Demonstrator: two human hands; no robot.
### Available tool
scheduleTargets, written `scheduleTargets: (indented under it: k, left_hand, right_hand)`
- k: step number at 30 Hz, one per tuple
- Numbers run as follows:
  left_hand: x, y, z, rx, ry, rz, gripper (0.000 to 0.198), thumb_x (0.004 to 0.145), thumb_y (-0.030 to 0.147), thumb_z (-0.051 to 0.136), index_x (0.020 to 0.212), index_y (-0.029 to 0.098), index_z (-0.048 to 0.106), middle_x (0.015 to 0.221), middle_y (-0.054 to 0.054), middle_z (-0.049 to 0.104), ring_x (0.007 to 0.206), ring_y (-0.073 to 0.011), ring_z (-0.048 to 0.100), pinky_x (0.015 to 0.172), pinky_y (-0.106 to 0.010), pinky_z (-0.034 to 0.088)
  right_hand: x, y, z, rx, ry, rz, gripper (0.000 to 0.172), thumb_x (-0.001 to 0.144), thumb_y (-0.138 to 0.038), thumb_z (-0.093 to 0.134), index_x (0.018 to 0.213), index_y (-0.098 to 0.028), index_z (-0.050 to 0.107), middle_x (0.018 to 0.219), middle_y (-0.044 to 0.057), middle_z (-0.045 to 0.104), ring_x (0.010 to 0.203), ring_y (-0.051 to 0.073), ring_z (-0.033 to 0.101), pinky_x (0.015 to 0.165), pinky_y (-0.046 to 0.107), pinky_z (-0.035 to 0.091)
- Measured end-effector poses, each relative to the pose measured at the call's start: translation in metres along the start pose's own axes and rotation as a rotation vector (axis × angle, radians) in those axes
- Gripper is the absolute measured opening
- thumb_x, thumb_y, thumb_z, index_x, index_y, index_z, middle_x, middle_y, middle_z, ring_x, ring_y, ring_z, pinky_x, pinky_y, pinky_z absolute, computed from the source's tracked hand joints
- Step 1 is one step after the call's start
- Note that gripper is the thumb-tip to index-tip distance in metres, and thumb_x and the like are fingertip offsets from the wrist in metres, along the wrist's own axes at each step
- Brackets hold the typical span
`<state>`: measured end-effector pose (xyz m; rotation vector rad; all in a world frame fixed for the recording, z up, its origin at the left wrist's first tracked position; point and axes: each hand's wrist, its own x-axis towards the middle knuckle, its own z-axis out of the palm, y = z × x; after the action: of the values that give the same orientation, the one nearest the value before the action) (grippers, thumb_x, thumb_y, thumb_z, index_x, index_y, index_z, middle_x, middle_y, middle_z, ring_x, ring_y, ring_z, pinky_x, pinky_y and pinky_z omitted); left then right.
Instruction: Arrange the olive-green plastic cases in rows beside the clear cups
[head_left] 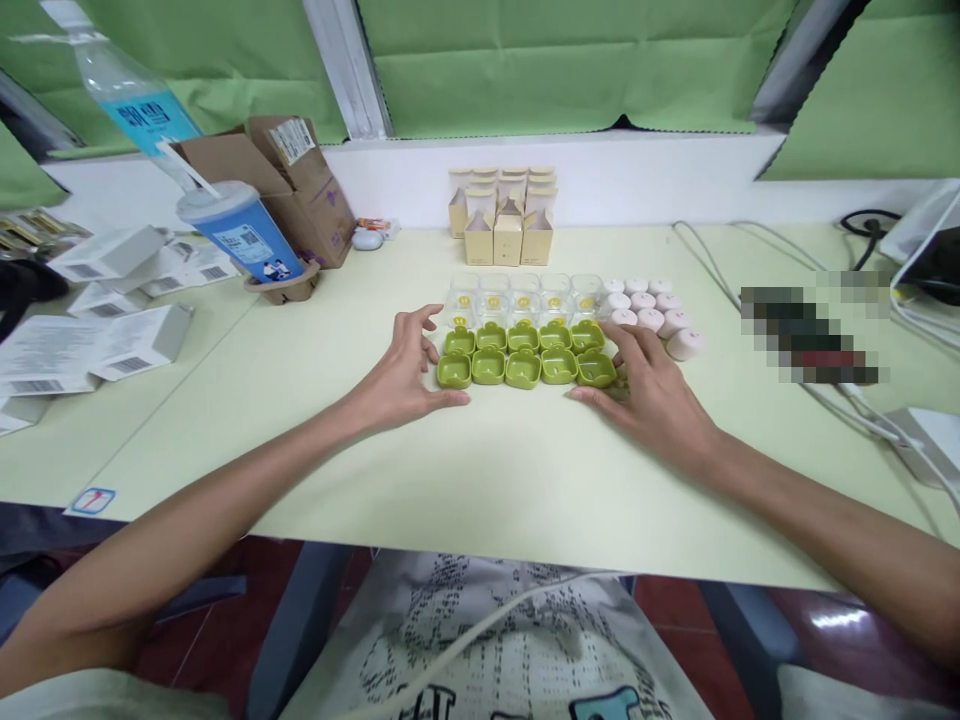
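Two rows of small green cups (523,369) stand side by side on the table in front of me. My left hand (411,372) is at their left end, thumb and fingers spread around the near corner. At the right end, my right hand (646,390) curves round the last cups, its fingers touching or very close to them, thumb apart. Behind the green cups sit clear plastic cups (525,294) with yellow round marks. To their right is a cluster of pale pink cylinders (651,320). Neither hand lifts anything.
Small open cardboard boxes (508,235) stand by the wall. On the left are a brown carton (319,215), a blue drink cup (251,235) in a holder, a tall bottle (131,95) and white boxes (142,340). White cables (862,415) run along the right.
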<state>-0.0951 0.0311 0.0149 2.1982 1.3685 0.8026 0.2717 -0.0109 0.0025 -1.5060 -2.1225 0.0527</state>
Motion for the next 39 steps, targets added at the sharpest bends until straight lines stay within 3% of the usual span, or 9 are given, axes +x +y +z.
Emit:
scheduleTargets:
  k: [5,15,20,25,29,34,37,39]
  left_hand:
    - [0.007,-0.001,-0.002,-0.09,-0.01,-0.024,0.115,0.066,0.051,0.1,0.159,0.032,0.034,0.141,-0.008,0.045,0.088,-0.0134,0.06,0.085,-0.04,0.064]
    - [0.005,0.003,0.002,0.0,0.009,0.003,0.091,0.081,0.045,0.093,0.155,0.03,0.042,0.136,-0.008,0.05,0.091,-0.0165,0.06,0.086,-0.042,0.064]
    - [0.003,0.007,0.006,0.062,0.027,0.009,0.095,0.082,0.056,0.091,0.157,0.029,0.039,0.137,-0.009,0.047,0.097,-0.0189,0.062,0.092,-0.046,0.065]
    - [0.003,0.011,0.015,0.141,0.047,0.001,0.107,0.08,0.075,0.086,0.16,0.026,0.035,0.141,-0.013,0.043,0.105,-0.0265,0.064,0.101,-0.061,0.064]
    - [0.003,0.012,0.019,0.178,0.062,0.001,0.104,0.083,0.076,0.082,0.161,0.026,0.034,0.144,-0.015,0.042,0.113,-0.0319,0.066,0.102,-0.066,0.064]
    - [0.003,0.014,0.021,0.205,0.066,0.008,0.101,0.086,0.073,0.081,0.162,0.027,0.033,0.143,-0.015,0.043,0.112,-0.0319,0.066,0.1,-0.065,0.065]
    - [0.002,0.014,0.022,0.218,0.063,-0.002,0.098,0.088,0.069,0.081,0.162,0.026,0.033,0.143,-0.015,0.043,0.112,-0.0326,0.066,0.099,-0.065,0.065]
    - [0.002,0.013,0.022,0.211,0.068,0.004,0.097,0.088,0.068,0.081,0.161,0.026,0.034,0.142,-0.015,0.043,0.113,-0.0331,0.066,0.1,-0.065,0.065]
  right_hand:
    - [0.001,0.003,-0.001,0.025,0.0,-0.013,0.086,0.102,-0.072,0.063,0.166,-0.017,0.047,0.136,0.025,0.069,0.111,0.04,0.071,0.09,0.059,0.064]
    - [0.005,0.001,0.002,0.032,0.013,-0.001,0.072,0.102,-0.067,0.064,0.157,-0.02,0.053,0.138,0.023,0.068,0.103,0.036,0.07,0.088,0.058,0.063]
    - [0.006,-0.001,0.003,0.045,0.019,0.035,0.075,0.099,-0.068,0.068,0.157,-0.021,0.055,0.139,0.023,0.063,0.103,0.036,0.069,0.085,0.059,0.064]
    - [0.008,-0.003,0.004,0.03,0.007,0.071,0.078,0.098,-0.07,0.07,0.157,-0.021,0.056,0.143,0.023,0.059,0.108,0.037,0.069,0.085,0.06,0.064]
    - [0.008,-0.003,0.006,0.008,-0.002,0.068,0.079,0.099,-0.068,0.069,0.158,-0.018,0.056,0.141,0.023,0.059,0.109,0.036,0.069,0.086,0.058,0.064]
    - [0.009,-0.006,0.01,-0.171,0.157,-0.139,0.073,0.099,-0.071,0.069,0.148,-0.017,0.062,0.141,0.024,0.06,0.124,0.041,0.06,0.098,0.062,0.059]
    - [0.011,-0.012,0.012,-0.182,0.298,-0.431,0.038,0.102,-0.055,0.073,0.113,-0.019,0.072,0.13,0.019,0.064,0.116,0.035,0.06,0.096,0.055,0.058]
    - [0.013,-0.016,0.011,-0.1,0.274,-0.665,0.021,0.104,-0.04,0.074,0.101,-0.019,0.073,0.127,0.017,0.063,0.116,0.032,0.06,0.097,0.051,0.056]
